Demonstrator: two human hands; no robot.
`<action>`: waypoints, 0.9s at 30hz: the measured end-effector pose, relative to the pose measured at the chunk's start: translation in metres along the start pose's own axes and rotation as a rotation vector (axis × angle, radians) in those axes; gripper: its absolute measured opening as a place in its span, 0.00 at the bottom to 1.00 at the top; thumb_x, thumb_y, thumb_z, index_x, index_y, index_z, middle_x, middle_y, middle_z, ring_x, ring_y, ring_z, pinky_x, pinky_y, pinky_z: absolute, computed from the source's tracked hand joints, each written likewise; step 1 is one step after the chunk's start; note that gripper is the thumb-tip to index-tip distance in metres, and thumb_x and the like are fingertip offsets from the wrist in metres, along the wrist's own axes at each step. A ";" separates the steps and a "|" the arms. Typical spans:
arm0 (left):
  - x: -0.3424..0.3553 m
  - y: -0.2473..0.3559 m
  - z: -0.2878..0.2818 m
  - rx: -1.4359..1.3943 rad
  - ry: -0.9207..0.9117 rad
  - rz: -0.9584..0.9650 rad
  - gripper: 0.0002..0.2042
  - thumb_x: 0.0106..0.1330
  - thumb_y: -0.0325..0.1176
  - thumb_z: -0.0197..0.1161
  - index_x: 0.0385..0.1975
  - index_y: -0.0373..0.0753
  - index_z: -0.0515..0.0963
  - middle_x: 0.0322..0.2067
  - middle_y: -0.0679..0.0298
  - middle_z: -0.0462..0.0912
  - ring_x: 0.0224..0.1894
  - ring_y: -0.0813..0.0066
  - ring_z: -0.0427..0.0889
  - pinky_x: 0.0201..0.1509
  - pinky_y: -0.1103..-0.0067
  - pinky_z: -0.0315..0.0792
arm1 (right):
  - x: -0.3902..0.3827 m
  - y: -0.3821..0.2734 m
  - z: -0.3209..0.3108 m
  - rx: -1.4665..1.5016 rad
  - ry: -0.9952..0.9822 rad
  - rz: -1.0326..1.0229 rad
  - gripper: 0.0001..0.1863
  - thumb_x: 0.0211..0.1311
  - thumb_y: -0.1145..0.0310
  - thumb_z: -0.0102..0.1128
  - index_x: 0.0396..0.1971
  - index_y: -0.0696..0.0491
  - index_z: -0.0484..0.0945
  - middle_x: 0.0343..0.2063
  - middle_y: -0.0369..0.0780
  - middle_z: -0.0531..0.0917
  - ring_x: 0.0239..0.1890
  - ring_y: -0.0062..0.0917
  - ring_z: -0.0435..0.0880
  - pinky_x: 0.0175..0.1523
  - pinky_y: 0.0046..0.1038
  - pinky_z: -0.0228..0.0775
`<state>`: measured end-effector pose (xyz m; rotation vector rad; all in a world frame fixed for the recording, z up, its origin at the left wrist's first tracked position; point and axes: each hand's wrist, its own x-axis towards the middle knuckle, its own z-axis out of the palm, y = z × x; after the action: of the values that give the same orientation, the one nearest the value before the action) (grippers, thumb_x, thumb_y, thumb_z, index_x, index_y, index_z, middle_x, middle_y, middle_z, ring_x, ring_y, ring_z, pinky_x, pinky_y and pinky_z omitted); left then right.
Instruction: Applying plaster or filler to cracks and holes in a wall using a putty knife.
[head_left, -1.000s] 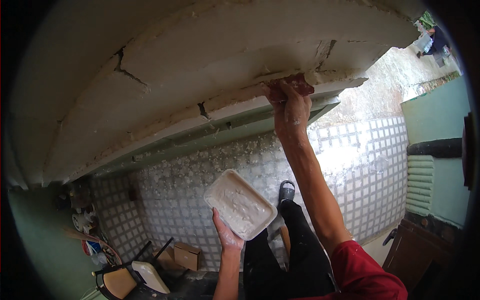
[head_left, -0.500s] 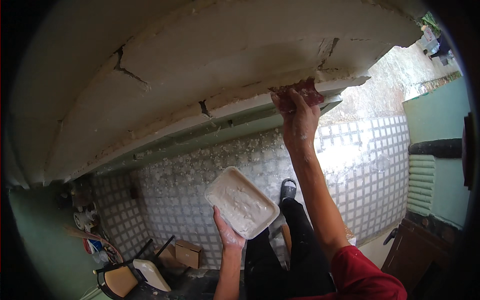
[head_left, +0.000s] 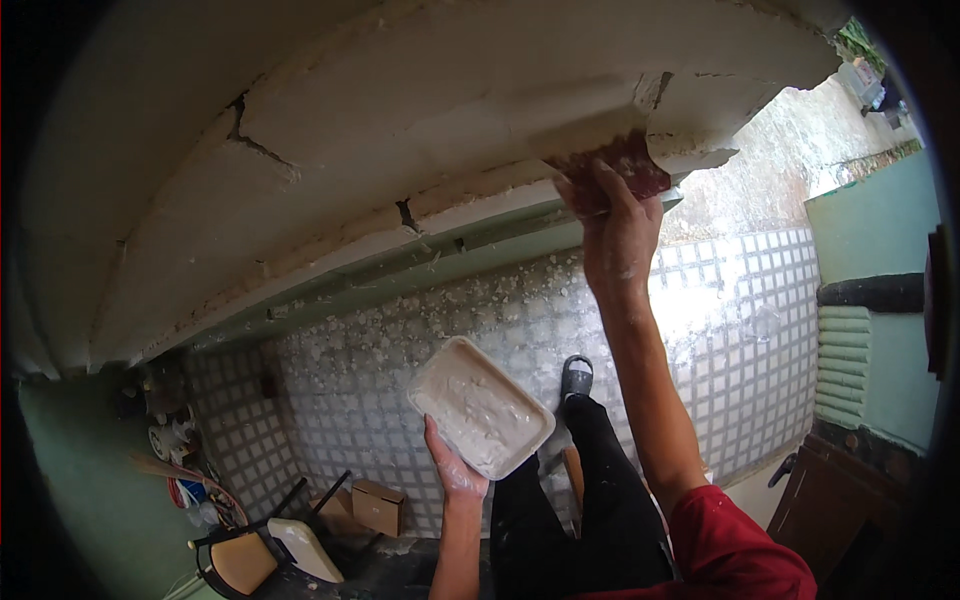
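My right hand (head_left: 622, 220) is closed around a dark red scraper (head_left: 625, 165), whose far edge presses against the pale, cracked plaster surface (head_left: 440, 110) overhead. White smears mark the fingers and wrist. Low in front of me, my left hand (head_left: 457, 462) grips the near left edge of a white rectangular tub (head_left: 543, 432), fingers hidden beneath it. Thick white paste (head_left: 480, 405) fills the tub. Dark cracks run through the plaster near its lower border, left of the scraper.
White specks litter the tiled floor (head_left: 350, 390). At lower left are a chair (head_left: 242, 566), a cardboard box (head_left: 378, 508) and assorted clutter (head_left: 185, 470). A green wall (head_left: 880, 220) and a dark wooden cabinet (head_left: 835, 500) stand at the right. My sandalled foot (head_left: 577, 380) shows beyond the tub.
My right hand has shifted slightly right with the scraper, which has turned and now lies against the plaster. The tub in my left hand has barely moved.
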<state>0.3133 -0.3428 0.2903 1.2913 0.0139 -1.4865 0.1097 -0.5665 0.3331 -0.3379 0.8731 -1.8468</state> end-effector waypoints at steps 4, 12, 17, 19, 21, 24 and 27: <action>0.002 -0.002 0.006 -0.025 -0.031 -0.012 0.35 0.67 0.60 0.48 0.68 0.45 0.55 0.64 0.61 0.62 0.64 0.59 0.64 0.66 0.62 0.62 | 0.023 0.014 -0.039 0.034 0.030 0.093 0.10 0.64 0.81 0.48 0.44 0.65 0.70 0.40 0.46 0.79 0.41 0.34 0.83 0.45 0.31 0.83; -0.004 -0.005 0.010 0.002 -0.007 -0.022 0.35 0.67 0.60 0.46 0.68 0.43 0.54 0.65 0.60 0.61 0.65 0.59 0.63 0.66 0.63 0.61 | 0.024 -0.004 0.020 -0.029 -0.014 -0.130 0.10 0.62 0.80 0.49 0.43 0.64 0.69 0.39 0.45 0.79 0.37 0.32 0.85 0.40 0.32 0.85; -0.003 -0.007 0.006 -0.006 -0.021 0.009 0.35 0.67 0.59 0.48 0.68 0.44 0.55 0.64 0.61 0.62 0.64 0.59 0.64 0.66 0.63 0.61 | 0.012 -0.025 0.030 -0.031 -0.138 -0.160 0.11 0.62 0.81 0.50 0.45 0.64 0.69 0.41 0.46 0.78 0.38 0.33 0.84 0.41 0.32 0.85; -0.005 -0.007 0.007 -0.008 -0.021 0.006 0.35 0.67 0.59 0.48 0.68 0.44 0.55 0.64 0.61 0.62 0.64 0.59 0.64 0.66 0.63 0.62 | 0.005 -0.023 0.019 0.009 -0.103 -0.161 0.11 0.63 0.80 0.49 0.45 0.64 0.69 0.41 0.46 0.78 0.39 0.33 0.84 0.41 0.32 0.85; -0.005 -0.006 0.002 -0.010 -0.007 0.018 0.35 0.67 0.59 0.48 0.68 0.44 0.55 0.64 0.61 0.62 0.64 0.60 0.64 0.66 0.63 0.62 | 0.005 -0.008 0.000 0.061 -0.075 -0.147 0.11 0.63 0.80 0.49 0.45 0.63 0.69 0.41 0.46 0.78 0.39 0.33 0.84 0.42 0.32 0.85; -0.004 -0.008 0.004 -0.029 -0.036 0.004 0.35 0.68 0.59 0.46 0.68 0.43 0.54 0.65 0.61 0.61 0.65 0.59 0.63 0.66 0.64 0.61 | 0.018 0.000 -0.032 0.024 -0.020 0.054 0.15 0.62 0.82 0.50 0.49 0.65 0.65 0.45 0.46 0.75 0.45 0.34 0.82 0.43 0.30 0.84; -0.005 -0.009 0.009 -0.008 -0.027 0.018 0.35 0.67 0.59 0.47 0.68 0.44 0.55 0.65 0.61 0.62 0.64 0.60 0.64 0.66 0.63 0.62 | 0.038 0.005 -0.028 0.072 -0.004 0.026 0.12 0.62 0.82 0.48 0.46 0.64 0.66 0.42 0.45 0.77 0.42 0.33 0.83 0.40 0.30 0.84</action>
<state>0.3004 -0.3416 0.2918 1.2620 -0.0095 -1.4875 0.0805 -0.5897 0.3043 -0.2845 0.8026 -1.8478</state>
